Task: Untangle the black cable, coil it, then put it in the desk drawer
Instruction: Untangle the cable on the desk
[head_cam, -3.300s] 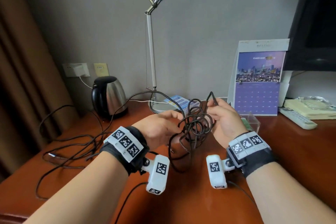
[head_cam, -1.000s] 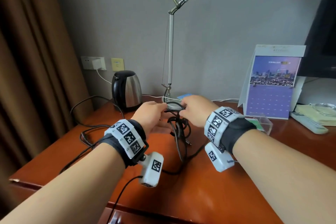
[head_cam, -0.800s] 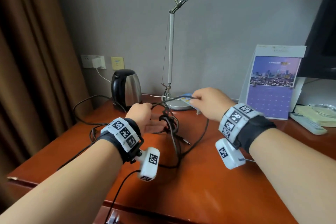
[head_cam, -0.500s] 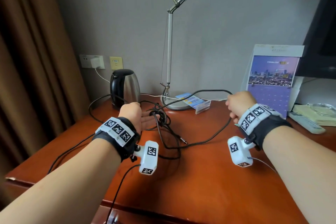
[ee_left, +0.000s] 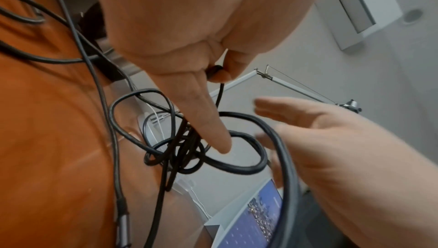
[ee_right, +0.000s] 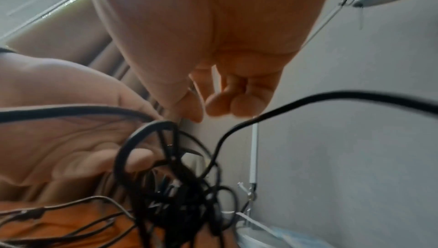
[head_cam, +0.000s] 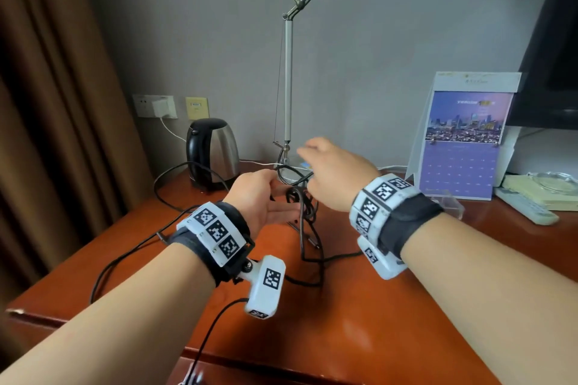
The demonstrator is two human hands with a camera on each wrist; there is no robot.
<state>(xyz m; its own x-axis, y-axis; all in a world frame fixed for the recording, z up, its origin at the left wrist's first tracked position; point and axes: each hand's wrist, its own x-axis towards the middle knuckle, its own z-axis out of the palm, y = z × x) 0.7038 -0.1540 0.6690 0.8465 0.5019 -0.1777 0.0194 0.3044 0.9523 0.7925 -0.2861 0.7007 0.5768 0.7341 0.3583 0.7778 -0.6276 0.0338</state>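
Black cable point(head_cam: 305, 212) is a tangled knot held just above the desk point(head_cam: 359, 322), w/ strands hanging down to the wood and looping off toward the near-left edge.

Left hand point(head_cam: 255, 197) sits palm-up just left of the knot. In the left wrist view thumb and curled fingers pinch a thin strand of the cable point(ee_left: 214, 91) up near the palm, while one finger point(ee_left: 208, 121) sticks out straight thru the loops of the knot. So it grips the cable, partly open otherwise.

Right hand point(head_cam: 336, 175) hovers just right of and above the knot, back of hand up, blurred. In the right wrist view its fingertips point(ee_right: 237, 106) curl loosely in toward the thumb w/ a small gap, and nothing is seen between them; one strand point(ee_right: 308, 100) passes below the fingers w/o clearly touching. Left wrist view shows the same hand point(ee_left: 320, 139) w/ fingers fairly straight, beside a big loop. Reads as loose, holding nothing.

Behind the hands: desk lamp point(head_cam: 287, 87) base right by the knot, kettle point(head_cam: 212, 150) back-left, wall sockets w/ a white charger point(head_cam: 161, 107) plugged in, a stand-up calendar point(head_cam: 463, 141) back-right, a remote point(head_cam: 525, 209) at far right. Brown curtain point(head_cam: 47, 103) fills the left side.
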